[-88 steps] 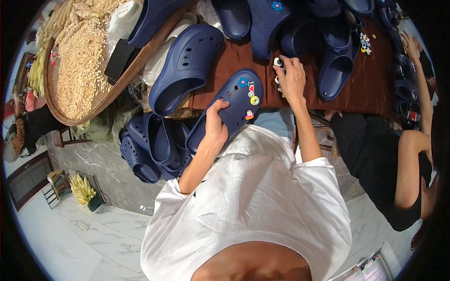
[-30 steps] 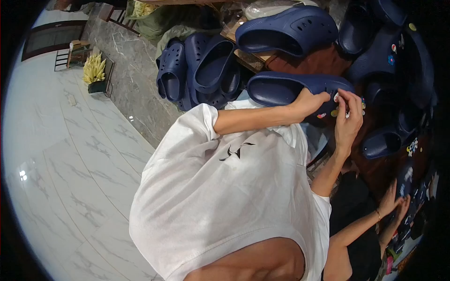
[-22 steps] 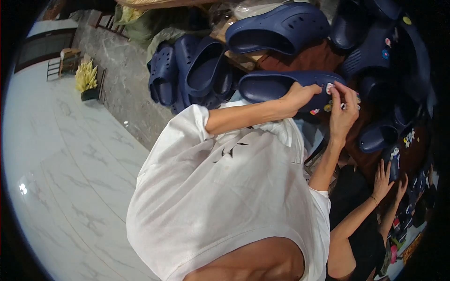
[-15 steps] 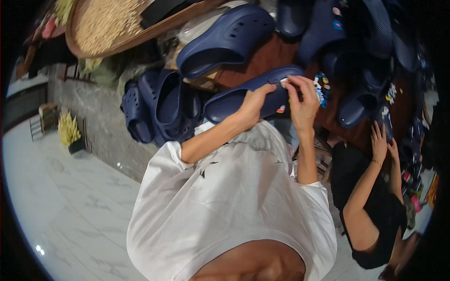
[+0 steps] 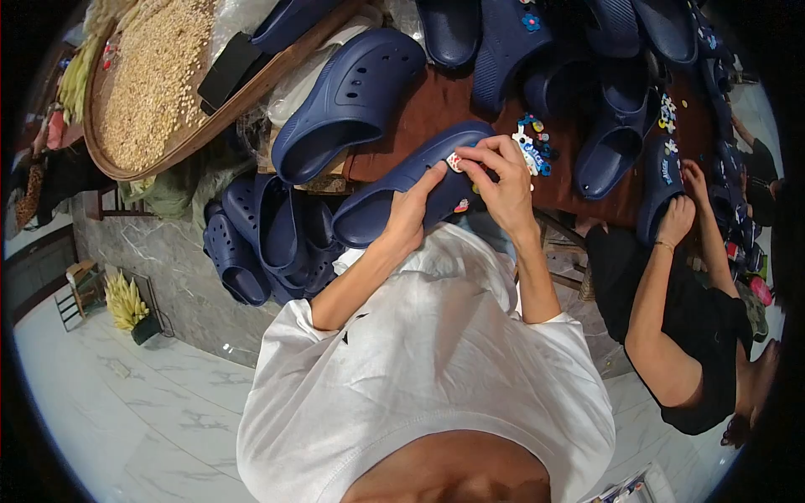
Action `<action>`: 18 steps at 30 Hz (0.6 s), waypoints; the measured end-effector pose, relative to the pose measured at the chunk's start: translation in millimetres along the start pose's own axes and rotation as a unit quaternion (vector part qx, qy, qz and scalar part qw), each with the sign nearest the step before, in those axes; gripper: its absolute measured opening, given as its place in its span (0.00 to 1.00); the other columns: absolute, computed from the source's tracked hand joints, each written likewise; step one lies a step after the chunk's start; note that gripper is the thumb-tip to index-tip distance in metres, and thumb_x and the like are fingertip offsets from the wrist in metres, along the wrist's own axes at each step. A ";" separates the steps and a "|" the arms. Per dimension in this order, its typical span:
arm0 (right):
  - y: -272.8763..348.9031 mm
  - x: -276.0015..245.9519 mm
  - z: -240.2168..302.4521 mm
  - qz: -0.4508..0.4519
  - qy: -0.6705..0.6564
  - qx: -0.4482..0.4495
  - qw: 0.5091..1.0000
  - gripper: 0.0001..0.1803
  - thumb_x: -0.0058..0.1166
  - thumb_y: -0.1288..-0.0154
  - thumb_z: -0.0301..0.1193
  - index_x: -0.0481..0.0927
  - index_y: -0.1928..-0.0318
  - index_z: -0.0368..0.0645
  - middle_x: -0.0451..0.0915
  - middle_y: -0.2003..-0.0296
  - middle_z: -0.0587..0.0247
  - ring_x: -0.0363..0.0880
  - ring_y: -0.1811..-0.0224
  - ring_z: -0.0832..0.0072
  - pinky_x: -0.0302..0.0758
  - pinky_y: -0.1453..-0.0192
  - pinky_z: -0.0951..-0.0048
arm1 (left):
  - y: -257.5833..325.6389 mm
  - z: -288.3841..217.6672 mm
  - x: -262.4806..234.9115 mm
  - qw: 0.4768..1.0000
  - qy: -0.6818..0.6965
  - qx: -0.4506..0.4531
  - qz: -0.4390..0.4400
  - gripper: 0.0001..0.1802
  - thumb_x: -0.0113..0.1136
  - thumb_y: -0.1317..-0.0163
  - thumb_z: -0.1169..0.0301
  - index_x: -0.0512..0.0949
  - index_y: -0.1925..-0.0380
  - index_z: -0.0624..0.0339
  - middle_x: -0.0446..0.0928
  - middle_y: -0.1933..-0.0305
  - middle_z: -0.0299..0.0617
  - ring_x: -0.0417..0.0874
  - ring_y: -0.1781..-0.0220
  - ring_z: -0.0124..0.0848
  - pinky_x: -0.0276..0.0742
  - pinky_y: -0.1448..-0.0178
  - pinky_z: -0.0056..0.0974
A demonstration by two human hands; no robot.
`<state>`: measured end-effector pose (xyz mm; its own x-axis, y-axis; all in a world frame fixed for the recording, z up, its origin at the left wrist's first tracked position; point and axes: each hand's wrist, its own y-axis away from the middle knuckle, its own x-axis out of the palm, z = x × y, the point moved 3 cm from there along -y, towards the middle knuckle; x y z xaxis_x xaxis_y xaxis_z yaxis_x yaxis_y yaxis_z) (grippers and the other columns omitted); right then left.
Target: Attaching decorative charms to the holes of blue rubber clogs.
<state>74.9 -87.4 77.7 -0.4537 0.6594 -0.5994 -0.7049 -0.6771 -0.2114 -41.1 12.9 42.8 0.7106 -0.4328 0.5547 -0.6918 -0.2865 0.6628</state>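
A navy blue clog [image 5: 369,207] lies tilted in front of me, its toe to the upper right. My left hand [image 5: 411,210] grips its upper, thumb on top near the holes. Between the fingertips of my right hand [image 5: 501,180] is a small red-and-white shoe charm [image 5: 454,162], held against the top of the clog. A pink charm [image 5: 460,205] sits on the clog's near side. Just beyond my right hand, a pile of colourful charms [image 5: 534,151] rests on the brown table [image 5: 579,180].
A large clog [image 5: 348,96] stands beyond mine, and several clogs [image 5: 268,235] are heaped at left. A woven tray [image 5: 117,168] holds pale grains and a black phone-like object [image 5: 225,74]. At right, a co-worker's hands [image 5: 677,218] handle another clog [image 5: 656,201].
The view has shifted, so the table's things appear lower and further left. My right fingers still hold the charm at the clog's top. The co-worker's hands have moved on their clog.
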 end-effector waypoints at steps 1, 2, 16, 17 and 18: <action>0.2 0.5 -0.3 0.005 0.006 -0.008 1.000 0.10 0.65 0.43 0.28 0.88 0.59 0.44 0.77 0.65 0.64 0.74 0.59 0.66 0.72 0.54 0.67 | -0.4 -0.5 0.3 1.000 -0.006 -0.009 -0.005 0.14 0.63 0.35 0.67 0.77 0.53 0.60 0.81 0.57 0.39 0.85 0.59 0.28 0.83 0.57 0.32; 0.0 0.4 0.1 0.003 0.007 -0.004 1.000 0.10 0.65 0.43 0.28 0.88 0.59 0.44 0.77 0.65 0.64 0.74 0.59 0.66 0.72 0.54 0.67 | -2.2 -0.1 -0.4 1.000 -0.009 -0.012 -0.004 0.14 0.63 0.35 0.67 0.77 0.53 0.60 0.81 0.57 0.39 0.85 0.59 0.28 0.83 0.57 0.32; 7.9 4.2 10.9 -0.041 0.039 0.005 0.998 0.12 0.66 0.45 0.30 0.86 0.58 0.44 0.75 0.61 0.63 0.73 0.56 0.64 0.71 0.51 0.66 | -13.2 14.0 -15.7 0.999 -0.021 0.032 -0.016 0.15 0.62 0.36 0.70 0.77 0.51 0.63 0.81 0.54 0.41 0.84 0.55 0.30 0.82 0.52 0.36; 8.0 3.2 9.6 -0.042 0.039 0.006 0.998 0.12 0.66 0.45 0.30 0.86 0.58 0.44 0.75 0.61 0.63 0.73 0.56 0.64 0.71 0.51 0.66 | -12.8 14.9 -15.0 0.999 -0.022 0.031 -0.015 0.15 0.62 0.36 0.70 0.77 0.51 0.63 0.81 0.54 0.41 0.84 0.55 0.30 0.82 0.52 0.36; 8.0 1.8 7.2 -0.041 0.033 0.016 0.998 0.15 0.68 0.46 0.31 0.85 0.56 0.44 0.73 0.59 0.61 0.72 0.54 0.63 0.71 0.49 0.65 | -11.0 15.2 -13.7 0.999 -0.033 0.033 -0.015 0.15 0.62 0.36 0.69 0.77 0.51 0.62 0.81 0.54 0.41 0.84 0.55 0.30 0.82 0.52 0.36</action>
<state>64.5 -89.3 80.5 -0.3576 0.6882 -0.6313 -0.7559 -0.6103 -0.2371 -45.1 9.0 20.3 0.7232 -0.4770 0.4994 -0.6784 -0.3557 0.6428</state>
